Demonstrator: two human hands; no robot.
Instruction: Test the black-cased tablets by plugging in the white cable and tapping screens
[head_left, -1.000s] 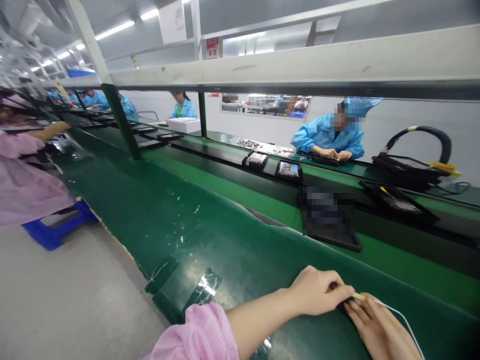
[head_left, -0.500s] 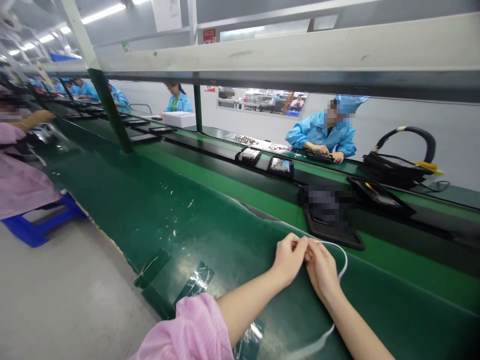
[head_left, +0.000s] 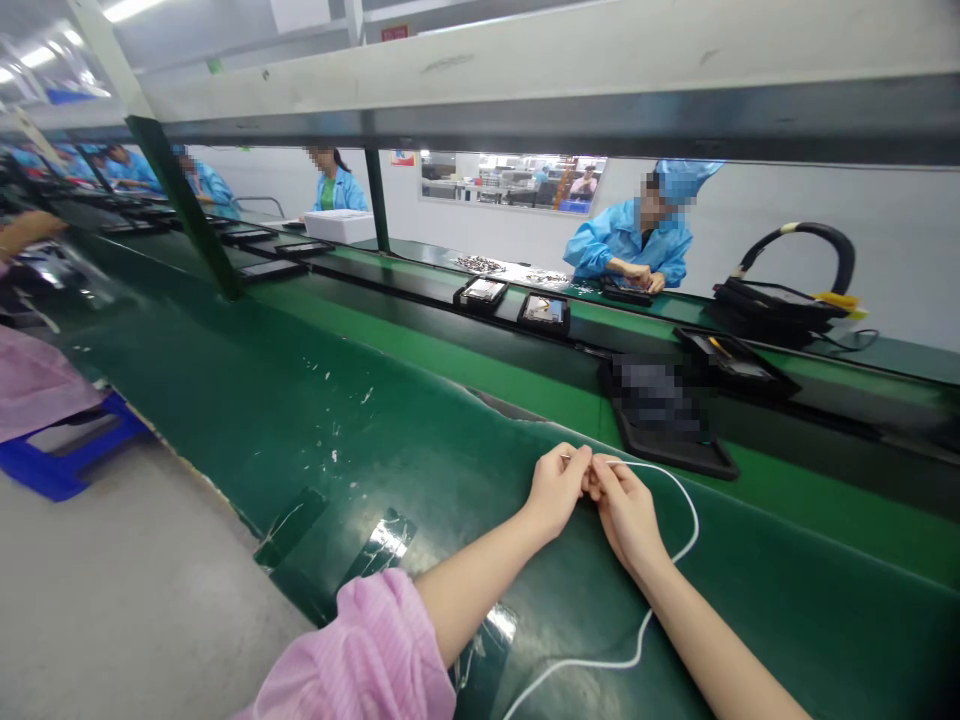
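Note:
My left hand and my right hand meet fingertip to fingertip above the green mat, both closed in a pinch. A thin white cable comes out of my right hand's fingers. It loops to the right, passes beneath my right forearm and runs toward the near edge of the view. At my left fingers a small pale tip pokes out, seemingly the cable's end; the fingers hide most of it. Just beyond my hands lies a black tray, its contents blurred out.
Black trays with device parts sit along the line beyond the green mat. Across it, a person in blue handles a dark device. A black case with a hooped handle stands at right. A long beam crosses overhead.
Both hands sit slightly farther left and higher in the picture, still together. The cable's lower part, blurred before, now lies in a clear curve. The whole view has shifted a little.

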